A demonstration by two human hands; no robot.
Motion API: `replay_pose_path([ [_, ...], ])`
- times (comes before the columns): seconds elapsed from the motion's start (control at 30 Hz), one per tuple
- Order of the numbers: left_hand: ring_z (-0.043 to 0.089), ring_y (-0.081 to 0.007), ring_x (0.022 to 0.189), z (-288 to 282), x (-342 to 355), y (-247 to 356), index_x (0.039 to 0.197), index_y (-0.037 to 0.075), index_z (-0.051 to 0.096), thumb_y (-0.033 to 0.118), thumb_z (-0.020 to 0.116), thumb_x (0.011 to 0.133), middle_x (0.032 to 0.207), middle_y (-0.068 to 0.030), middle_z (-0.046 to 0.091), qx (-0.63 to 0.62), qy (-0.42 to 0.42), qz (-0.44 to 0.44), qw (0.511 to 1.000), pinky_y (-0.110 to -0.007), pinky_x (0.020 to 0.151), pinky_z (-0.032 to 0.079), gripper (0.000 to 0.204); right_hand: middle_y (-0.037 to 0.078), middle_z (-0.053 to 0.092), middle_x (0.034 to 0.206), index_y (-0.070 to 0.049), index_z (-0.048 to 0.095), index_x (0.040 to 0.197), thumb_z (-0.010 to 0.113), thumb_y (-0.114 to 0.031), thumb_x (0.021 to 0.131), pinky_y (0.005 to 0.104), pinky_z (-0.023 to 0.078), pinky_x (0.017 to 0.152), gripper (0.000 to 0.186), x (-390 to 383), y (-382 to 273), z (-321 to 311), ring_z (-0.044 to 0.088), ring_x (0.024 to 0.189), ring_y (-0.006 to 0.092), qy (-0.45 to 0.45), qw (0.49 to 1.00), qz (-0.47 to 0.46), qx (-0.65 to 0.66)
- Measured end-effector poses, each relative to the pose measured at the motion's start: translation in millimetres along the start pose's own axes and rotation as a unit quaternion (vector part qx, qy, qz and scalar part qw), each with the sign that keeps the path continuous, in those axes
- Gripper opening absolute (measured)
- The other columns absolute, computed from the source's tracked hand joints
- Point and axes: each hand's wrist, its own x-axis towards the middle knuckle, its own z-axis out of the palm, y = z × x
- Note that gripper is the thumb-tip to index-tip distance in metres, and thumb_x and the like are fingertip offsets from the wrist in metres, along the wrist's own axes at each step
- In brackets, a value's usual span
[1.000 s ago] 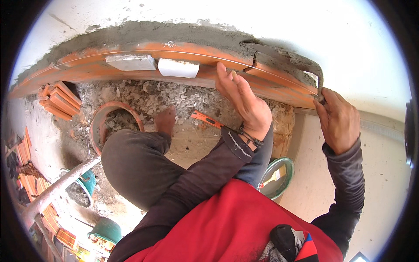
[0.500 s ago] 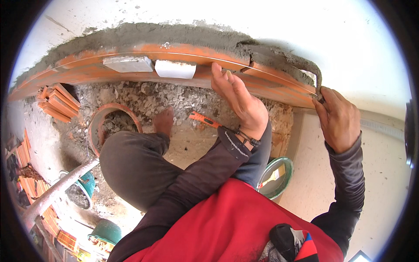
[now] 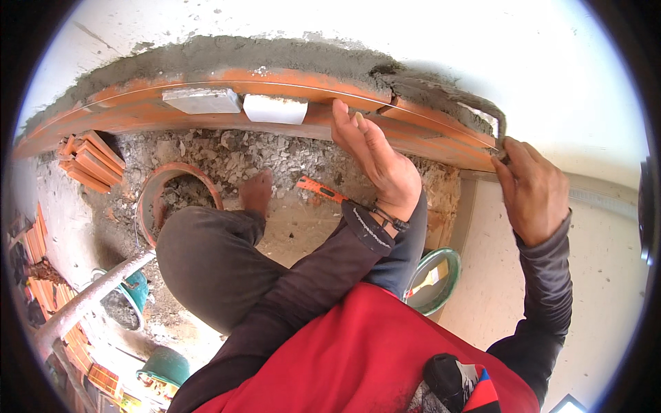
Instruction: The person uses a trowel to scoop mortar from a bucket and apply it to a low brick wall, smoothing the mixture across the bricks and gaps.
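Note:
A row of orange clay strips (image 3: 275, 84) with a taut line runs along the white wall, topped by grey mortar (image 3: 193, 55). Two pale blocks (image 3: 201, 100) (image 3: 275, 109) sit against the strips. My left hand (image 3: 372, 151) has its fingers stretched out, tips at the strips beside the right-hand block; whether they press is unclear. My right hand (image 3: 533, 189) grips a mortar-caked trowel (image 3: 500, 124) by its end, at the right end of the row, with its blade in the mortar above the strips. The part inside the fingers is hidden.
Below lie rubble (image 3: 241, 148), stacked clay pieces (image 3: 93, 162), a clay ring with mortar (image 3: 144, 210) and an orange-handled tool (image 3: 318, 187). A green basin with a brush (image 3: 447, 286), pale pole (image 3: 96, 296) and green buckets (image 3: 165, 368) are around my legs and bare foot (image 3: 256, 193).
My left hand and the scene have shifted slightly leftward in view. My right hand stays on the trowel at the row's end, with only slight movement along the mortar.

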Motion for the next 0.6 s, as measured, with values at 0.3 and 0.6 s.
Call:
replay_pose_path([
  [0.3, 0.029, -0.0362, 0.131, -5.7, -0.8, -4.6, 0.144, -0.012, 0.021, 0.034, 0.025, 0.106, 0.142, -0.0285, 0.025, 0.054, -0.016, 0.03, 0.998, -0.042, 0.112, 0.022, 0.059, 0.013, 0.063, 0.08, -0.001, 0.061, 0.099, 0.068, -0.012, 0.085, 0.0387, 0.048, 0.058, 0.019, -2.3, -0.8, -3.2, 0.062, 0.065, 0.0316, -0.01, 1.0, 0.009, -0.017],
  [0.6, 0.037, -0.026, 0.129, -3.9, -5.5, -11.4, 0.15, 0.007, 0.027, 0.038, 0.029, 0.104, 0.148, -0.011, 0.029, 0.05, -0.015, 0.036, 0.998, -0.04, 0.106, 0.028, 0.055, 0.012, 0.064, 0.079, -0.002, 0.062, 0.099, 0.068, -0.014, 0.085, 0.0374, 0.049, 0.057, 0.019, -4.5, -1.2, 6.8, 0.063, 0.064, 0.028, 0.008, 0.999, -0.028, -0.021],
])
